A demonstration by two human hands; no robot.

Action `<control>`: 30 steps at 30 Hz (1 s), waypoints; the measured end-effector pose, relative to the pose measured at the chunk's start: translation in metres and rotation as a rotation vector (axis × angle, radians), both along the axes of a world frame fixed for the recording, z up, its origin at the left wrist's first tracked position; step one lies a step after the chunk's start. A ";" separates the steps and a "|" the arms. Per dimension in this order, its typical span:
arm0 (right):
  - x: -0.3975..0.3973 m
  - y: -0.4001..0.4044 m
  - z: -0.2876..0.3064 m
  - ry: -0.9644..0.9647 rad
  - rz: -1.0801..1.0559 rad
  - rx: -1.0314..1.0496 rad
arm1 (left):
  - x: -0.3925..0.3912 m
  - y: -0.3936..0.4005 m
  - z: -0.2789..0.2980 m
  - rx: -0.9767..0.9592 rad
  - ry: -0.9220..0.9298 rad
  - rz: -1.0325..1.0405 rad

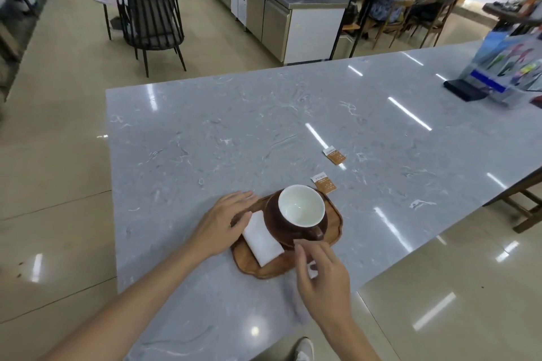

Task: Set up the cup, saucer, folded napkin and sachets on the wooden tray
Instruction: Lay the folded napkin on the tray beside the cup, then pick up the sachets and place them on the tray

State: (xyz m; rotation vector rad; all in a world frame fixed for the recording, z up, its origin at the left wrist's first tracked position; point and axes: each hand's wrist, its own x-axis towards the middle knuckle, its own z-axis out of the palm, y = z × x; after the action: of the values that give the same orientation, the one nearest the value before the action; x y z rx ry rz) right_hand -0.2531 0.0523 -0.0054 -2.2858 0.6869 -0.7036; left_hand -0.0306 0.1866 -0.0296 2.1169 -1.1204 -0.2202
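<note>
A grey marble counter (264, 126) is filling a café room. Low centre, the left hand (225, 223) is lying flat, spread, touching the napkin (262, 239) on the tray (334, 223); the right hand (319, 272) is pinching a sachet (312, 268) beside the cup (296, 214).

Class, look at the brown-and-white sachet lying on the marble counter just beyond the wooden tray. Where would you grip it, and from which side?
Pinch the nearer brown-and-white paper sachet across its two long edges, coming down from above. It lies flat on the grey marble counter, so there is nothing to get under. Its near corner sits close to the wooden tray, so fingers probably have more room reaching from the right.
</note>
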 end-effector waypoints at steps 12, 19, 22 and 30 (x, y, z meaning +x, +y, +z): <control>0.070 -0.193 0.008 0.200 0.034 0.094 | 0.025 -0.077 0.020 0.019 0.289 0.278; 0.124 -0.262 -0.032 0.485 0.229 0.130 | 0.034 -0.150 0.017 0.000 0.485 0.410; 0.136 -0.271 -0.038 0.550 0.323 0.120 | 0.031 -0.170 0.020 0.004 0.576 0.468; 0.153 -0.284 -0.036 0.537 0.457 0.377 | 0.014 -0.190 0.046 0.079 0.578 0.524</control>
State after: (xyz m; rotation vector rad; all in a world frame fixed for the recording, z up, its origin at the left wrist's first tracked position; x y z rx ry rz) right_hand -0.0996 -0.2316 -0.0410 -2.1560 0.4465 0.2482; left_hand -0.0165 -0.0039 0.0161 2.1300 -0.2169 -0.5823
